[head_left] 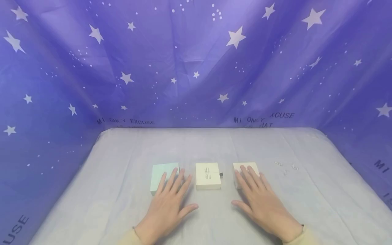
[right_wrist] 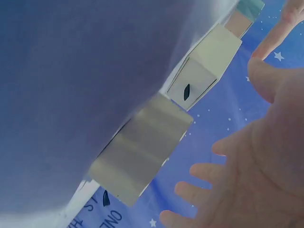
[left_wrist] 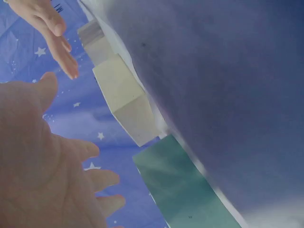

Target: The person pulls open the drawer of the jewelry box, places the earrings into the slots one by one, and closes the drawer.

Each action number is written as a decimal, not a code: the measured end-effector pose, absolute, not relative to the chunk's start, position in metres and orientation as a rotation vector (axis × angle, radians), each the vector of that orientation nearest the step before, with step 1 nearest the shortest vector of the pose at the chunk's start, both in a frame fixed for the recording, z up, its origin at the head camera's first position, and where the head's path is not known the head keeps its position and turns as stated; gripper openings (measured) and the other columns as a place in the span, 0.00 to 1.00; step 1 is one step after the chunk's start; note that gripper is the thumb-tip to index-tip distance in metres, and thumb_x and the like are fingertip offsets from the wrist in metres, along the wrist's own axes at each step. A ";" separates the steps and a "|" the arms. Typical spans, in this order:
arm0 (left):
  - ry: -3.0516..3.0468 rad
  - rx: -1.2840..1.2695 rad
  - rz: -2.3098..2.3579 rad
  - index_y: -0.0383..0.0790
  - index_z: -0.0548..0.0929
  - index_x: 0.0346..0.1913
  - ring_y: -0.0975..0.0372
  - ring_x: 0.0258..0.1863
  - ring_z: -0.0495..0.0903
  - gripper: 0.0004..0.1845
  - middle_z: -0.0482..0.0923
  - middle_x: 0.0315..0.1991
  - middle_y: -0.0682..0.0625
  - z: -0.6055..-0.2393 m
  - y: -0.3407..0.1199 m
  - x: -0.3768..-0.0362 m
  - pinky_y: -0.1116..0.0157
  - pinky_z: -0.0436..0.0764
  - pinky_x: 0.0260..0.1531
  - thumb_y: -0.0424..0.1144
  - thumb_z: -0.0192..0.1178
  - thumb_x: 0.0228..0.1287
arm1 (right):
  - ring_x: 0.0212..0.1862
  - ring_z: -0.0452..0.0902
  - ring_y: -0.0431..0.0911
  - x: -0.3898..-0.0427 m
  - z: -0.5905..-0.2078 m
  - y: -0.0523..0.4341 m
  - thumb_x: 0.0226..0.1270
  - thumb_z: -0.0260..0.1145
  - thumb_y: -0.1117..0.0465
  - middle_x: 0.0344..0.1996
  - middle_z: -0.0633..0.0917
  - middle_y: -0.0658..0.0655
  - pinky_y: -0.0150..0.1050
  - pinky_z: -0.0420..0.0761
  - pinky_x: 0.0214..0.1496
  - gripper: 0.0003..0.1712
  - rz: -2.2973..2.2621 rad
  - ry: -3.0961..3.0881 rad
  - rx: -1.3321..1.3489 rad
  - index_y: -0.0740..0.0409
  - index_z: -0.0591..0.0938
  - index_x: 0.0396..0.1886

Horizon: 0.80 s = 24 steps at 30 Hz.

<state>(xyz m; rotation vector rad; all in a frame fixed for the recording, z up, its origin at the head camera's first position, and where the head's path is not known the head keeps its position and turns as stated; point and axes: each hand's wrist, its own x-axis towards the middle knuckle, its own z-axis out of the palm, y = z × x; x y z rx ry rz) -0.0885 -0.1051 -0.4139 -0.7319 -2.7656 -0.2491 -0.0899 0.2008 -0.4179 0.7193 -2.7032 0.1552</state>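
Note:
Three small boxes stand in a row on the cloth-covered table [head_left: 122,204]: a mint green box [head_left: 162,175], a white box [head_left: 208,175] with a dark pull tab [head_left: 221,174], and a cream box [head_left: 243,167]. My left hand [head_left: 176,195] is flat with fingers spread, its fingertips over the green box's right edge. My right hand [head_left: 254,194] is spread the same way over the cream box. In the left wrist view the left hand [left_wrist: 42,166] is apart from the green box [left_wrist: 185,190]. In the right wrist view the right hand [right_wrist: 266,156] is apart from the cream box [right_wrist: 142,152]. Neither hand holds anything.
A few small shiny jewellery pieces [head_left: 286,167] lie on the cloth right of the cream box. A purple star-printed backdrop [head_left: 196,68] encloses the table at the back and on both sides. The table's front edge is out of view below my wrists.

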 end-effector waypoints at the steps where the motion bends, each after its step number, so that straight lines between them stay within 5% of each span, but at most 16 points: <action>1: -2.755 -0.739 -0.257 0.43 0.64 0.75 0.46 0.77 0.53 0.42 0.58 0.75 0.40 -0.414 -0.104 -0.089 0.43 0.47 0.74 0.65 0.54 0.66 | 0.76 0.52 0.62 -0.090 -0.417 0.202 0.70 0.54 0.34 0.76 0.58 0.65 0.44 0.26 0.78 0.48 0.152 -2.711 0.713 0.57 0.56 0.78; 24: -2.846 -0.863 -0.332 0.46 0.57 0.78 0.49 0.78 0.47 0.40 0.52 0.78 0.43 -0.404 -0.074 -0.107 0.47 0.48 0.76 0.65 0.46 0.71 | 0.76 0.48 0.65 -0.104 -0.396 0.220 0.72 0.57 0.41 0.77 0.54 0.67 0.54 0.32 0.79 0.47 0.282 -2.875 0.627 0.62 0.52 0.78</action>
